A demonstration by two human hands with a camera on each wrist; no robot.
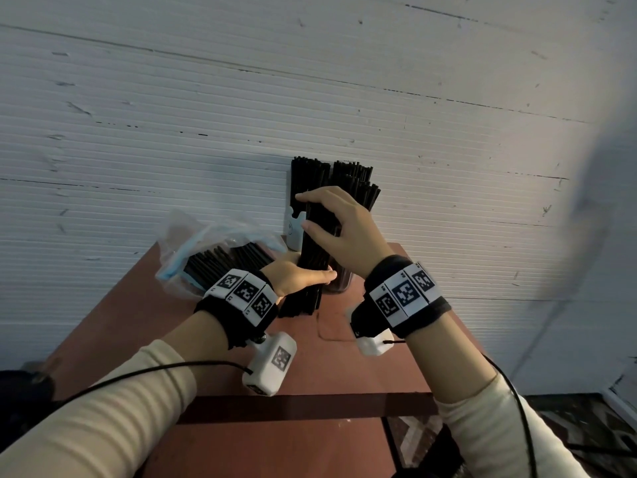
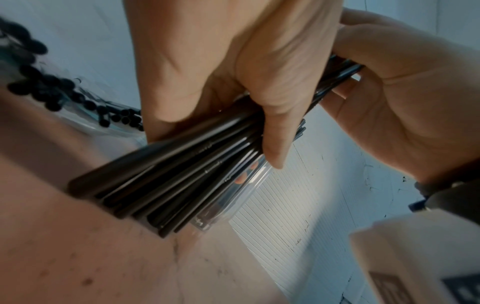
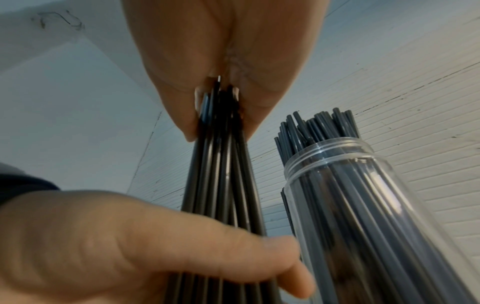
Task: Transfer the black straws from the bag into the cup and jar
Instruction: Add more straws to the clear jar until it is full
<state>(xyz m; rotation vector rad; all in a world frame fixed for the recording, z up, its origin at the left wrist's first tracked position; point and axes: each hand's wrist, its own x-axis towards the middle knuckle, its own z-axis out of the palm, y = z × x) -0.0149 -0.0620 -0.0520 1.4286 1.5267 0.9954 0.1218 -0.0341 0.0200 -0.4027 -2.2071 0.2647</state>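
Both hands hold one upright bundle of black straws, its lower ends on the red-brown table. My left hand grips the bundle low down. Higher up, my right hand pinches it near the top. Right behind it stands a clear jar full of black straws. A white cup, also holding straws, stands against the wall. The clear plastic bag with more straws lies to the left.
A white ribbed wall rises directly behind the table. The table's front edge is near me, with floor to the right. Cables run from both wrist cameras.
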